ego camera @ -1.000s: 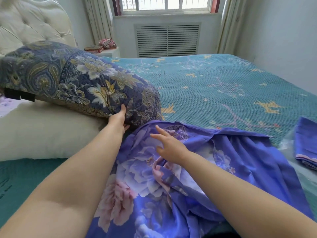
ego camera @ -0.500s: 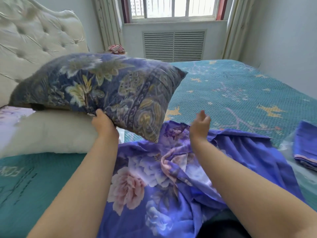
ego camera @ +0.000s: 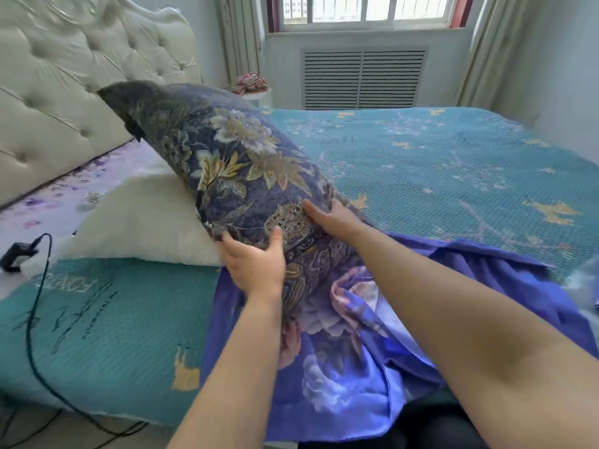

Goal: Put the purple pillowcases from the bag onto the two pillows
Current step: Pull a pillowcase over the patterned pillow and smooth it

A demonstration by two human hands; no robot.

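Note:
A dark blue pillow [ego camera: 227, 157] with gold flowers stands tilted, its far end raised toward the headboard and its near end down on a purple flowered pillowcase [ego camera: 350, 345] spread on the bed. My left hand [ego camera: 256, 260] grips the pillow's near left corner, thumb on top. My right hand [ego camera: 334, 218] holds its near right edge. A bare white pillow [ego camera: 136, 222] lies flat behind, to the left. At the far right edge the clear bag [ego camera: 580, 280] shows partly.
A tufted cream headboard [ego camera: 64, 85] rises at left. The teal bedspread [ego camera: 453, 163] covers the bed. A black cable and plug [ego camera: 19, 254] trail over the left bed edge. A radiator grille and window are at the back.
The pillow swung from lying across the white pillow to a lengthwise tilt, its near end lowered onto the pillowcase. My right hand rose from the pillowcase and took hold of the pillow.

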